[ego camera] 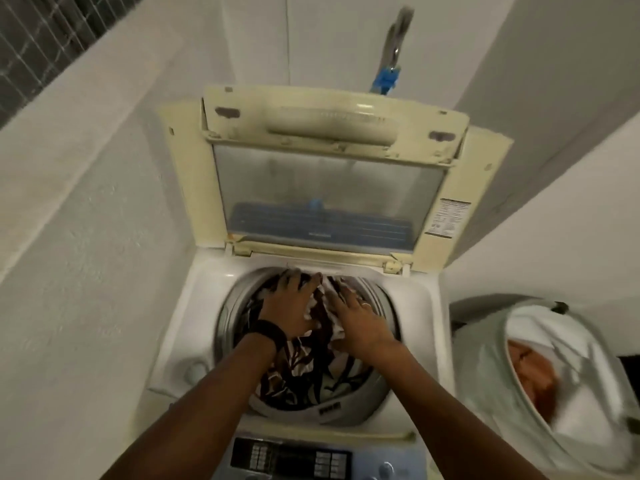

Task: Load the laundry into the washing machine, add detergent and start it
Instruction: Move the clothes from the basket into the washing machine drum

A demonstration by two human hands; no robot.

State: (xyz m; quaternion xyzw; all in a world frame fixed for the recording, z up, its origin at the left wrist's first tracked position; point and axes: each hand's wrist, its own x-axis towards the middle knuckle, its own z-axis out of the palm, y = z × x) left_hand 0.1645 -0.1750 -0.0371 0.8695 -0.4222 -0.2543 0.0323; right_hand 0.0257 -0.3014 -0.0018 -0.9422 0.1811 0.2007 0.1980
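A white top-loading washing machine (207, 317) stands in front of me with its yellowed lid (329, 168) raised against the wall. Dark brown and white patterned laundry (304, 372) fills the drum. My left hand (291, 303), with a black band on the wrist, lies flat on the cloth at the back of the drum, fingers spread. My right hand (360, 318) presses flat on the cloth beside it, a ring on one finger. Neither hand visibly grips the cloth. The control panel (294, 459) with buttons sits at the near edge.
A pale laundry basket (491, 386) with white and orange clothes stands to the right of the machine. A tap with a blue fitting (386, 77) is on the wall behind the lid. White walls close in on the left and right.
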